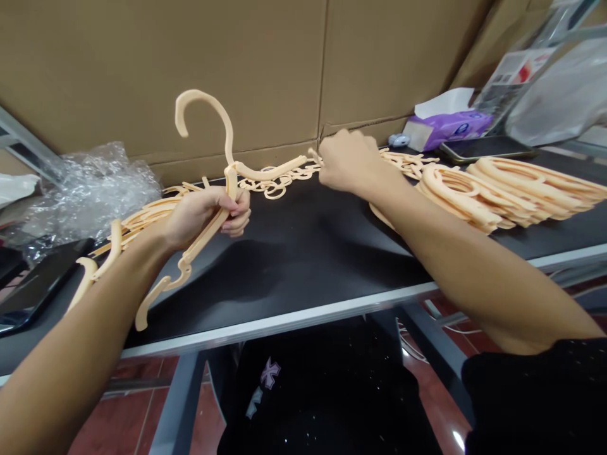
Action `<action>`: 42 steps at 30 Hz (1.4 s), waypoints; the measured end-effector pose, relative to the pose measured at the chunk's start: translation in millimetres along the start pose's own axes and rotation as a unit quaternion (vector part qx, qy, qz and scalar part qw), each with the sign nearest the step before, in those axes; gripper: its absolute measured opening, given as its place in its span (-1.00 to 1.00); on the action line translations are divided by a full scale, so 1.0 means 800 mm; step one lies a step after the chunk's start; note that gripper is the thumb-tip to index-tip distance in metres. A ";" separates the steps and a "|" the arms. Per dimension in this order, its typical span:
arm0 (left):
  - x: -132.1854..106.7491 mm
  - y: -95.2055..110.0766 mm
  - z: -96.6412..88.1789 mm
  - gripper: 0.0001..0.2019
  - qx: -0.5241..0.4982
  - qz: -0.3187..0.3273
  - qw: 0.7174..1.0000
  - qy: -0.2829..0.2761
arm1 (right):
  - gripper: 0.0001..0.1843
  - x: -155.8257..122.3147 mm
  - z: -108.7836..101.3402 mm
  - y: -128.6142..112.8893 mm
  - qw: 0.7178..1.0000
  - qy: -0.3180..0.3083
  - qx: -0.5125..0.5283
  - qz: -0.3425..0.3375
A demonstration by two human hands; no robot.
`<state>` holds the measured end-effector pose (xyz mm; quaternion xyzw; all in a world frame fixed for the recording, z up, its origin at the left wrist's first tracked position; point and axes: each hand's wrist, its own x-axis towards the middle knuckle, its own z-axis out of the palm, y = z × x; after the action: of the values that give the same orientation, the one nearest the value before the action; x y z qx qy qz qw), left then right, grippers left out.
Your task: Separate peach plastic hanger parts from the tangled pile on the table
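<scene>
**Two hands on one peach hanger**

The left hand [208,215] is closed tight around the peach hanger [227,183], near the neck, so the hook stands up above the black table [303,253]. The right hand [348,161] is curled shut on the hanger's far end, which keeps it level. Piles of hangers lie close on both sides: one stack on the right [512,189], another on the left [142,218], so they are easy to grab. Bubble wrap [90,183] sits further left.

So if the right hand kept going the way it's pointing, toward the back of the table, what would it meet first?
The right hand points away, toward the cardboard wall. It already grips the far arm of the peach hanger; just past its knuckles lie loose peach plastic rings, probably met first, then the cardboard. Depth there is unclear.
</scene>
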<state>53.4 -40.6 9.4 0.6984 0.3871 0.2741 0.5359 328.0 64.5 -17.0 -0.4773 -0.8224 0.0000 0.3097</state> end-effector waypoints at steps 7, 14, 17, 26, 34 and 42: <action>-0.008 0.008 -0.014 -0.84 0.206 0.010 0.979 0.003 | -0.52 -0.006 -0.030 -0.061 0.999 0.003 -0.007 0.036; -0.013 0.012 -0.019 -0.95 0.355 -0.055 0.933 0.030 | -0.84 -0.006 -0.024 -0.061 0.975 -0.195 0.106 0.016; -0.011 0.008 -0.022 -0.92 0.358 -0.033 0.929 0.089 | -0.85 -0.006 -0.027 -0.058 0.962 -0.248 0.114 0.019; -0.008 -0.006 -0.019 -0.76 0.516 -0.023 0.822 0.239 | -0.88 -0.004 -0.028 -0.059 0.954 -0.295 0.047 -0.008; -0.005 -0.018 -0.012 -0.70 0.543 0.000 0.783 0.304 | -0.84 -0.007 -0.025 -0.059 0.954 -0.296 -0.016 -0.033; -0.005 -0.015 -0.002 -0.82 0.591 -0.047 0.748 0.299 | -0.78 -0.006 -0.014 -0.056 0.956 -0.275 -0.038 -0.093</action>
<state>46.8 -41.0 -1.7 0.7389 0.6443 0.1602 -0.1151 300.7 33.0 3.1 -0.3916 -0.9159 0.0716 0.0521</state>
